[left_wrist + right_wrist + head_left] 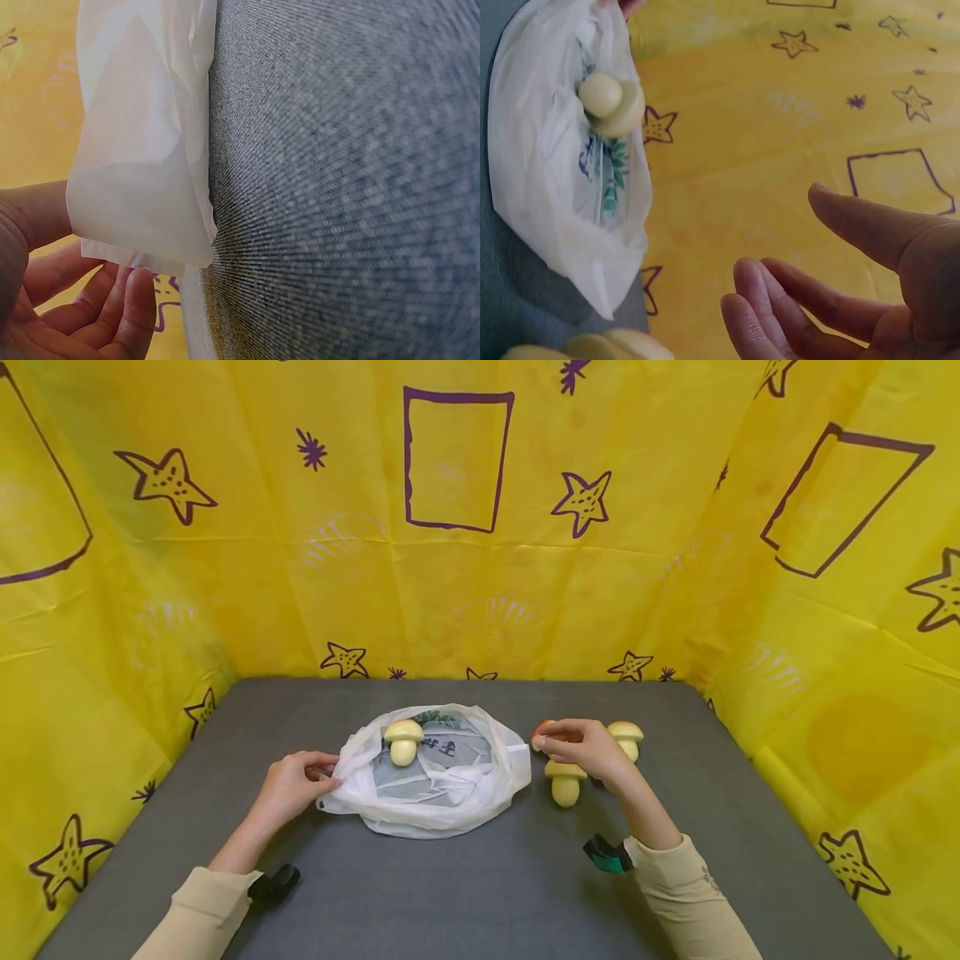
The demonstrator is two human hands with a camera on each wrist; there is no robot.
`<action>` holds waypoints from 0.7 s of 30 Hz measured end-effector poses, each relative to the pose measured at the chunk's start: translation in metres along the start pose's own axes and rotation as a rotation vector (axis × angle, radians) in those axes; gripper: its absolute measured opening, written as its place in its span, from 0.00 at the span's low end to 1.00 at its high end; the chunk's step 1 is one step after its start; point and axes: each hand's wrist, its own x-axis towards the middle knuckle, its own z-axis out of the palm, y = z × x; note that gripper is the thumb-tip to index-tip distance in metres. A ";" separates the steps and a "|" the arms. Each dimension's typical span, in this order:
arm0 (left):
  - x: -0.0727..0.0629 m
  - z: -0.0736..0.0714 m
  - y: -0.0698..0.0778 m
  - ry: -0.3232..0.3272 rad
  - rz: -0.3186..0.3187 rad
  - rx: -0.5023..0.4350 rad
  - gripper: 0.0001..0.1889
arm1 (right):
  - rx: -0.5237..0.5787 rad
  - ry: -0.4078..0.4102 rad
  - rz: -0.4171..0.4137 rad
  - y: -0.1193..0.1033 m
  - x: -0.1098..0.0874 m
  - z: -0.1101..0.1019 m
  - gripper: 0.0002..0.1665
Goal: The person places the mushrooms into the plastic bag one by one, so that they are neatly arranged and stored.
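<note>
A white plastic bag (442,821) lies with its mouth spread wide on the dark tabletop. One yellow toy mushroom (403,743) is inside the bag's opening, toward its left side. My left hand (295,787) pinches the bag's left rim between thumb and fingers; the thumb is partly hidden by the plastic in the left wrist view. My right hand (585,747) hovers over a group of toy mushrooms right of the bag. Its thumb and fingers are apart with nothing between them in the right wrist view. A yellow mushroom (566,787) lies just below this hand.
Another mushroom (626,737) lies right of my right hand, and an orange-capped one (540,732) is partly hidden behind its fingertips. Yellow patterned cloth (450,610) walls the dark table (450,893) at the back and sides.
</note>
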 end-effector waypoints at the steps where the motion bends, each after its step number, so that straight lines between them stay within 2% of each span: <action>1: 0.000 0.000 0.000 0.003 0.001 0.001 0.18 | 0.007 0.003 0.000 0.002 -0.001 -0.002 0.27; 6: 0.000 0.000 0.000 0.011 0.012 0.002 0.17 | 0.025 0.027 0.009 0.011 -0.007 -0.012 0.27; 11: 0.000 0.000 0.000 0.015 0.023 0.005 0.17 | -0.056 0.058 0.020 0.018 -0.013 -0.020 0.29; 13: 0.000 0.000 0.000 0.017 0.024 0.008 0.17 | -0.078 0.072 0.048 0.020 -0.015 -0.023 0.31; 18: -0.001 -0.001 0.001 0.018 0.021 0.013 0.17 | -0.070 0.081 0.082 0.026 -0.021 -0.029 0.33; 21: -0.001 -0.001 0.002 0.013 0.020 0.003 0.17 | -0.065 0.088 0.069 0.028 -0.024 -0.033 0.31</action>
